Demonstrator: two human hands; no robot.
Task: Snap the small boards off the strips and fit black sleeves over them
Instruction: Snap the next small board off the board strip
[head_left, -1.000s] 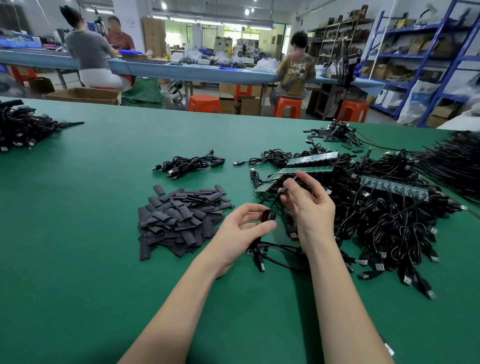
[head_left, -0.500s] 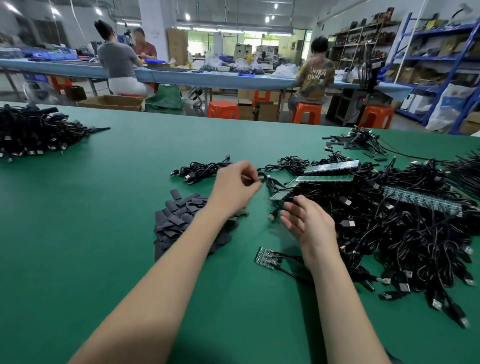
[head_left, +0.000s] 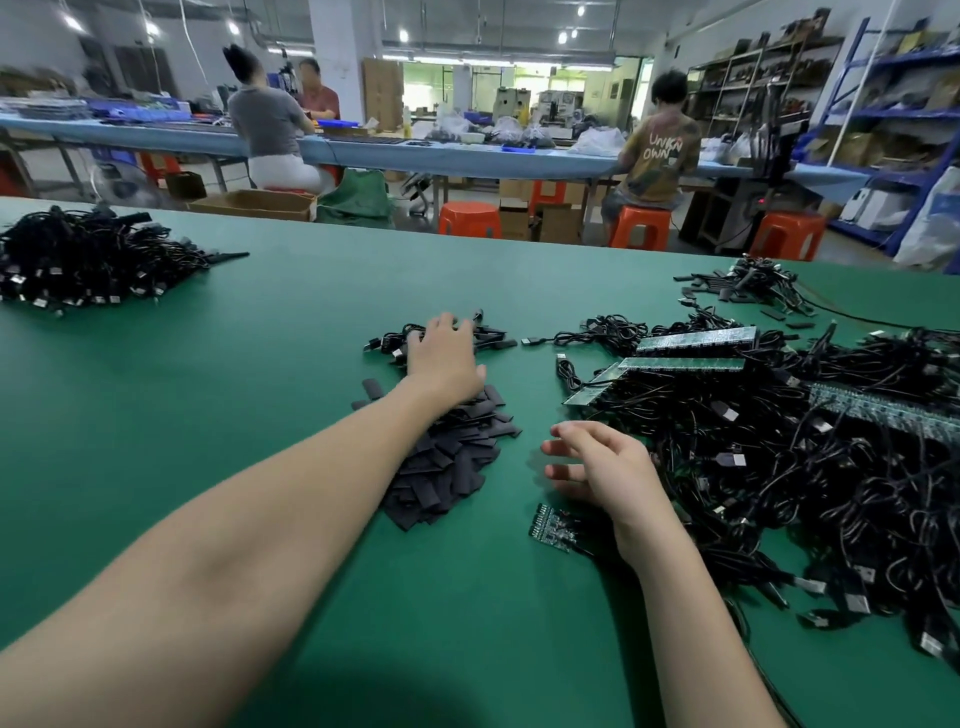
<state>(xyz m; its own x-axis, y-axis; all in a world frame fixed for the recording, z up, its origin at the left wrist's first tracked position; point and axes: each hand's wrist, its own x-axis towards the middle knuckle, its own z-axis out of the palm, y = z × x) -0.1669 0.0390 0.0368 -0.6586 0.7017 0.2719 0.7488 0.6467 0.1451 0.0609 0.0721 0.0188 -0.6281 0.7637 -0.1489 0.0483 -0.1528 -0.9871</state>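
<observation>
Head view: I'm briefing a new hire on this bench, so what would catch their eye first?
Probably the big tangle of black cables covering the green table's right side, with green board strips lying on it. In the middle sits a heap of black sleeves; the left hand reaches over it onto a small cable bundle, while the right hand hovers open.

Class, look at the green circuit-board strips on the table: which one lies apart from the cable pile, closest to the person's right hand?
The short strip by the right hand, on bare mat; the long strips rest on the cable pile.
</observation>
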